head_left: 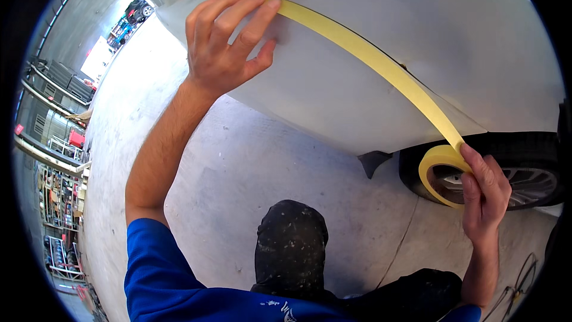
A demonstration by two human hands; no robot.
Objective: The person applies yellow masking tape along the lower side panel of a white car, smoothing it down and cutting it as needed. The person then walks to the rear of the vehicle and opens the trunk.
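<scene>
Two bare hands work on one strip of yellow tape that curves across one light grey car panel. The left hand is raised near the strip's far end, its fingers loosely spread, gripping nothing; two or more fingertips touch the tape along its run. The right hand is lower, beside the wheel, its fingers and thumb grasping one roll of yellow tape; the strip leaves the roll there and runs up and left to the left hand and beyond it. Part of one wheel, with a black tyre and a spoked rim, shows behind the roll and the right hand, and one small dark flap hangs below the panel's edge. Two dark-clothed knees, one speckled and one plain-looking, are over the concrete floor. One looped cable lies at the lower right, and shelves line the left, their contents too small to count
</scene>
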